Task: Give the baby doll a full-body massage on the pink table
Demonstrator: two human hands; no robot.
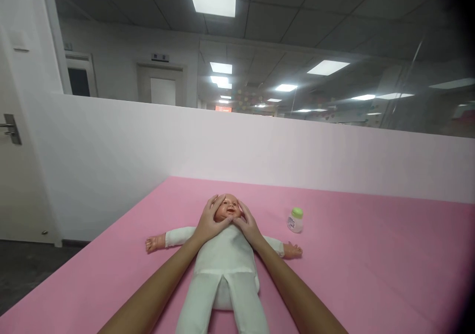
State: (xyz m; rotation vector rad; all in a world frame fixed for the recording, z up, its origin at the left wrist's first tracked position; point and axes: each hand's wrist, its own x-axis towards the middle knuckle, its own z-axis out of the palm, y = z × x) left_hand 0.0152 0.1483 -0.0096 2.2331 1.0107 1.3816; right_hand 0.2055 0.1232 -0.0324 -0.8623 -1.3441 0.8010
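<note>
Our fingers [214, 206] are spread apart and laid flat along both sides of the doll's head [227, 208], cupping it rather than pinching; the left hand [210, 221] covers the side at nine o'clock of the face, the right hand [247, 222] the side at three o'clock, thumbs resting near the chin. Neither hand closes round anything; they press lightly against the cheeks and temples. The head looks like hard moulded plastic, smooth and a little slippery, so we judge it stiff under the palms and best held from both sides at once, as now. The doll [225, 269] lies on its back on the pink desk [371, 274], head at twelve o'clock from us, legs running toward six o'clock between our forearms, arms flung out to nine and three o'clock. Its body in white clothes [224, 255] seems soft and stuffed, light, and likely to sag if lifted by the head alone; the trunk would be the safer hold. At about two o'clock from the head, well apart, stands a small bottle [295, 220] with a green cap, upright. Behind the desk runs a low white partition [260, 146].
</note>
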